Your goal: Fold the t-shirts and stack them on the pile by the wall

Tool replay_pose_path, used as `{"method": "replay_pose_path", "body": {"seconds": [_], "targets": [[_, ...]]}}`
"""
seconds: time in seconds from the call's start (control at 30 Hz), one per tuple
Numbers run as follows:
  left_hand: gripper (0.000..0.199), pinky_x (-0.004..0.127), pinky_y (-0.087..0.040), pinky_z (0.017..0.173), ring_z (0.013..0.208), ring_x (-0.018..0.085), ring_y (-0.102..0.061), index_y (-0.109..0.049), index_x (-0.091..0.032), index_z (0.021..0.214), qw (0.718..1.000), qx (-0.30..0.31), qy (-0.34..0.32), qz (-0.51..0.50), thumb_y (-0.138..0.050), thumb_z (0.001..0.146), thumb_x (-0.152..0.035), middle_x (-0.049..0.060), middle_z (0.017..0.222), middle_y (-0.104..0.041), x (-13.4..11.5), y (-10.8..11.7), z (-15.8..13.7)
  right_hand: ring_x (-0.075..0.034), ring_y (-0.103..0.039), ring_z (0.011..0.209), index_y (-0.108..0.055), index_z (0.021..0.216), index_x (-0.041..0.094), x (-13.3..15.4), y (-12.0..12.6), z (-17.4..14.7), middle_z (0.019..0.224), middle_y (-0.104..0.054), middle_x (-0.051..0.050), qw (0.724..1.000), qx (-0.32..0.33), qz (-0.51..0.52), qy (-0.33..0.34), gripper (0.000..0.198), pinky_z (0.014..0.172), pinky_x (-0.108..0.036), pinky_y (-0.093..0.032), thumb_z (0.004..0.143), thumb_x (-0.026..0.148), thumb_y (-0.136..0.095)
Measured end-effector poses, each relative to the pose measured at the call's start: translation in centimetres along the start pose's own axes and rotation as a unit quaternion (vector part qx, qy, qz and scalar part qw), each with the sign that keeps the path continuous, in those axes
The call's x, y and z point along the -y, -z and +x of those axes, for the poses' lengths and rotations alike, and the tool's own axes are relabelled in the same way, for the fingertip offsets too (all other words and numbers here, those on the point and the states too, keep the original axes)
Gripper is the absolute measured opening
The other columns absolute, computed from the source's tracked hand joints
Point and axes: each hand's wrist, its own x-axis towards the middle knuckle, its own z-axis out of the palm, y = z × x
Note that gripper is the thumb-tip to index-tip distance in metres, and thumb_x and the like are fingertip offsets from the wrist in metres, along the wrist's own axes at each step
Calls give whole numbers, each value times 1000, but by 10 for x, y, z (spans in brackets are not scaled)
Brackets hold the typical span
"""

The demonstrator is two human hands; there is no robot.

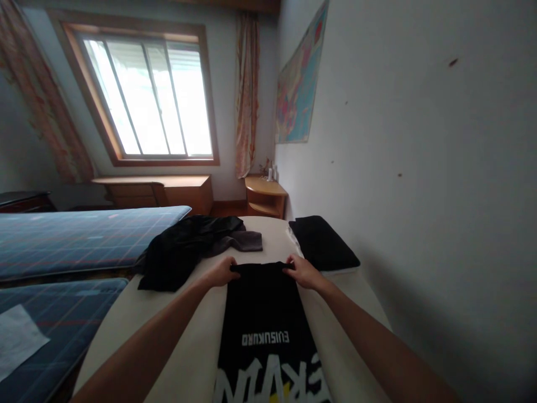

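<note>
A black T-shirt (264,308) with white printed lettering lies in a long narrow strip on the round cream table (176,330), its print upside down to me. My left hand (222,272) pinches the far left corner of the shirt. At the far right corner, my right hand (302,272) grips the cloth the same way. The far edge is held taut between both hands, and the near end runs out of view at the bottom. Just beyond my right hand sits a folded black garment stack (323,243) with a white edge showing.
A loose heap of dark clothes (180,252) lies at the table's back left. Two blue plaid mattresses (84,238) stand to the left, with white paper (19,338) on the nearer one. The wall (419,224) runs close along the right. Behind are a desk (184,187) and corner shelf (265,187).
</note>
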Motion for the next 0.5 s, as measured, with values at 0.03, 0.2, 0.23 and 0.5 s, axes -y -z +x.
{"method": "replay_pose_path", "body": {"seconds": [0.03, 0.2, 0.23, 0.5], "targets": [[18, 25, -45, 68, 80, 20, -64, -65, -19, 87, 1000, -15, -3, -9, -70, 71, -26, 0, 78, -67, -1, 0, 1, -16, -61, 78, -61, 104, 17, 1, 1, 1, 86, -67, -4, 1000, -8, 12, 3, 21, 71, -26, -45, 84, 21, -65], [18, 27, -48, 75, 87, 22, -64, -65, -19, 87, 996, -59, -13, -58, -72, 70, -22, 1, 80, -67, -5, 0, 4, -16, -64, 79, -58, 120, 14, 3, -1, 2, 95, -68, -5, 997, -7, 78, 8, 44, 73, -27, -50, 77, 10, -64], [17, 28, -49, 75, 84, 22, -64, -65, -18, 85, 995, -62, -16, -71, -72, 69, -21, 1, 78, -66, -5, 1, 3, -17, -65, 80, -60, 116, 14, 3, -1, 2, 95, -69, -6, 996, -3, 90, 10, 42, 75, -28, -52, 75, 8, -64], [34, 29, -55, 55, 65, 16, -61, -64, -14, 99, 967, -61, -20, -246, -75, 73, -33, 0, 76, -60, -25, 22, -6, -21, -64, 87, -58, 103, 18, 15, 27, -9, 91, -65, -5, 979, -21, 201, -4, 22, 68, -34, -59, 83, 26, -64]]}}
